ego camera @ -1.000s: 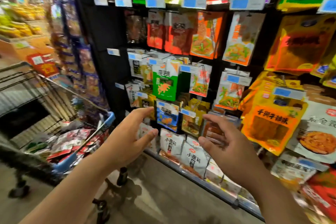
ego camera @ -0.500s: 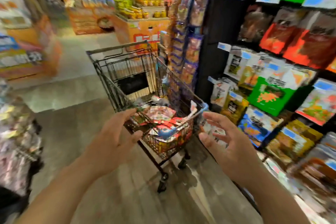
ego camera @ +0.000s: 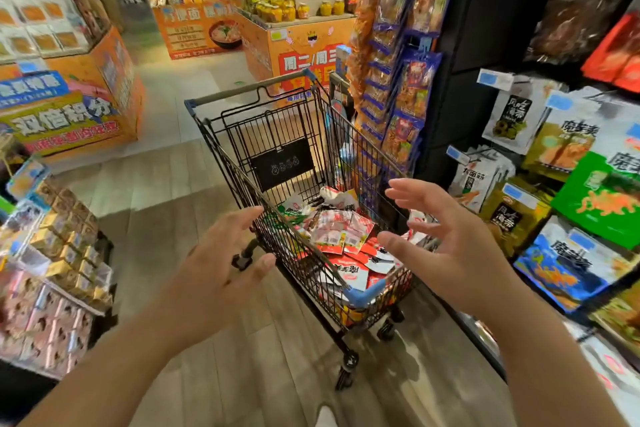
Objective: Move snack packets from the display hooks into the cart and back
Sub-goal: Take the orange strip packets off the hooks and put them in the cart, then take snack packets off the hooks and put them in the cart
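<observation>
Left of the cart [ego camera: 277, 130], stacked boxes [ego camera: 65, 253] fill a low display. The left hand [ego camera: 221, 265] hovers by the cart's left rim, fingers spread and loosely bent, holding nothing; whether it touches the wire is unclear. Inside the cart, red-and-white snack packets [ego camera: 337, 232] lie heaped toward its near corner. The right hand [ego camera: 453, 243] hangs over the cart's right rim, fingers splayed wide, empty. Right of the cart hang more packets [ego camera: 599, 198].
</observation>
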The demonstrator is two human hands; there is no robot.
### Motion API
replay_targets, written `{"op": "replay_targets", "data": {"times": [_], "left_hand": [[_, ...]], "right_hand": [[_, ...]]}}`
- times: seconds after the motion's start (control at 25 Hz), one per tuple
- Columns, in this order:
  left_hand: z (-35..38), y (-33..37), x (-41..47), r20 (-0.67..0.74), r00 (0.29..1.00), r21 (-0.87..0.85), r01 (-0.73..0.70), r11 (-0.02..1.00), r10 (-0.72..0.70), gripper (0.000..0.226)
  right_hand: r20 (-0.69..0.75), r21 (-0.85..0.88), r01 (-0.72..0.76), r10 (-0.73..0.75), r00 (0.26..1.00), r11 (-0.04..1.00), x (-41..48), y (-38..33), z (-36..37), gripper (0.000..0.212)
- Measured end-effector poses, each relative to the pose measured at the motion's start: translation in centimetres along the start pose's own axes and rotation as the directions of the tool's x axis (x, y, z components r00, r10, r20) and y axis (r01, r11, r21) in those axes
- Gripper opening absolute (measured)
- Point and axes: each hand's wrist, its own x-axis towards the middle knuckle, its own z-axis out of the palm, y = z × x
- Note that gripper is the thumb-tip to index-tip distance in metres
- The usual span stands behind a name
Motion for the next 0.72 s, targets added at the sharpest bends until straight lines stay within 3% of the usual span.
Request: {"op": "replay_targets", "data": {"times": [0.28,0.48,0.72], "left_hand": [[2.4,-6.5,13.0,0.098,0.992,0.052,0.070,0.996,-0.074,0.052],[3.5,-11.6,18.6,0.203,0.972,0.063,0.106,0.992,-0.117,0.065],[4.4,-18.0,24.6,0.208,0.971,-0.024,0.122,0.992,-0.114,0.055]], "right_hand": [[-0.030,0.141,-0.128,0.134,0.991,0.982,10.6,10.2,5.5,0.046],[0.031,0.119,-0.237,0.235,0.971,0.964,16.0,14.6,8.1,0.042],[0.137,0.075,-0.343,0.331,0.934,0.936,20.7,17.9,12.9,0.042]]}}
